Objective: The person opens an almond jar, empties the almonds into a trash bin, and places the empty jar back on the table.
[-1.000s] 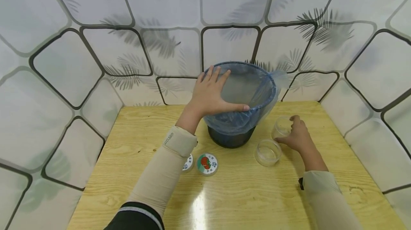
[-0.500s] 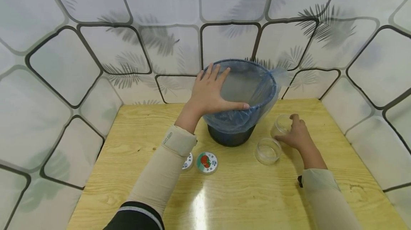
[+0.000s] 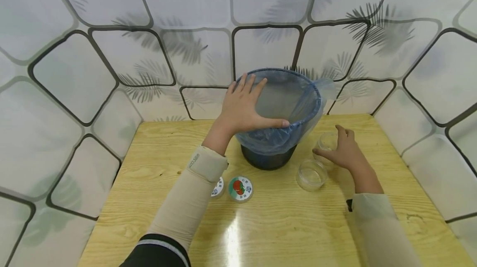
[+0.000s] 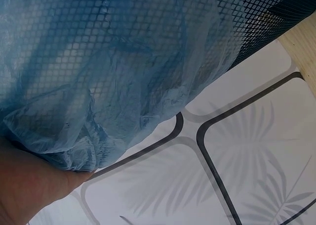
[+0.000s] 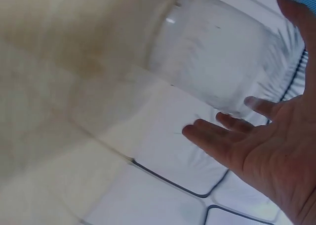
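Observation:
My left hand (image 3: 240, 111) lies over the near-left rim of a mesh waste bin (image 3: 268, 161) lined with a blue plastic bag (image 4: 113, 81). Its fingers are straight and spread, with the thumb stretched along the rim. On the right, my right hand (image 3: 346, 151) is spread beside a clear empty jar (image 5: 212, 52), partly hiding it in the head view. The right wrist view shows nothing in its grasp, its fingers extended close to the jar. A second clear jar (image 3: 311, 175), also lidless, stands just in front of it.
Two round lids lie in front of the bin: one lid (image 3: 240, 189) bears a tomato picture, and the other lid (image 3: 218, 187) is partly behind my left sleeve. Patterned walls (image 3: 268, 47) enclose the back and sides of the wooden table (image 3: 283, 225).
My right hand's thumb and fingers have spread away from the far jar, and the hand has lifted slightly. The jar has stayed in place. My left hand keeps its position on the bin rim.

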The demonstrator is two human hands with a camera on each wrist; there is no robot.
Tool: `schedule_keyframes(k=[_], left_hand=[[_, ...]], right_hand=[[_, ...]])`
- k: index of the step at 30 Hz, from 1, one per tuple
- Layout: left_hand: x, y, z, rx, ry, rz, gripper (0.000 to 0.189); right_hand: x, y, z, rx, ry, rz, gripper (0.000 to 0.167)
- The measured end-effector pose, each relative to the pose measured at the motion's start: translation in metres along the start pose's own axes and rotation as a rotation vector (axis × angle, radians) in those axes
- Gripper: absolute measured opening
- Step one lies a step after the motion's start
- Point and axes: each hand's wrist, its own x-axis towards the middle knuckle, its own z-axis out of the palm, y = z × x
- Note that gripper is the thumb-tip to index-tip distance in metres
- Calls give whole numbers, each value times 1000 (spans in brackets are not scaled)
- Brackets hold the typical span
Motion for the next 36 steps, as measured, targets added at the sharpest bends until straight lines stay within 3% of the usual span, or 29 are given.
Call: schedule_keyframes(k=[9, 19, 26, 31, 36], left_hand=[[2, -2, 1, -4, -6, 1, 130], [5, -3, 5, -8, 1, 4, 129], [9, -4, 7, -10, 18, 22, 127], [9, -7, 10, -10, 18, 33, 126], [8, -11, 14, -39, 24, 29, 127]], right_hand=[[-3, -28, -23, -94, 109, -76, 128], [-15, -55, -48, -113, 176, -170, 95], [-19, -63, -62, -92, 296, -270, 73], [-23, -72, -66, -44, 357, -313, 71], [-23, -83, -65, -61, 358, -316, 76]])
